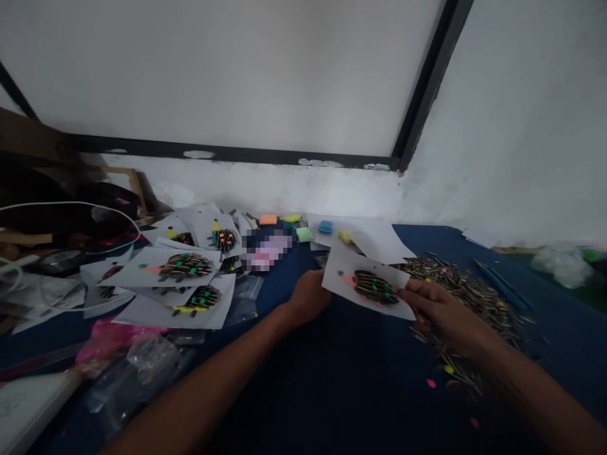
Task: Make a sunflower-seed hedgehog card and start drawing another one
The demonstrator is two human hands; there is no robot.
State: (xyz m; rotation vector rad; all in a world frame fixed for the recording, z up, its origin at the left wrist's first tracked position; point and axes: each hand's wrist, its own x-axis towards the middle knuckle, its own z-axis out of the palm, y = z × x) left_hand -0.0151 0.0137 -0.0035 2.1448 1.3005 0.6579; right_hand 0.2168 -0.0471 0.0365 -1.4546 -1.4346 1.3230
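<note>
A white paper card (337, 284) is held up over the blue tabletop, tilted. It carries a hedgehog figure (377, 287) made of striped sunflower seeds, with a pink snout and feet and green dots. My right hand (434, 306) pinches the card's right edge between thumb and fingers. At its left edge, my left hand (310, 296) is closed, its fingertips partly hidden by the card. Just beyond my right hand spreads a heap of sunflower seeds (474, 297). Behind the card lie blank white sheets (379, 240) and lumps of coloured clay, among them a blue one (325, 226).
Several finished hedgehog cards (147, 268) overlap at the left. Clear plastic bags (154, 360), a pink bag (107, 338) and a white cable (71, 203) lie near them. Blue pens (502, 284) rest right of the seeds. A white wall (284, 189) bounds the back.
</note>
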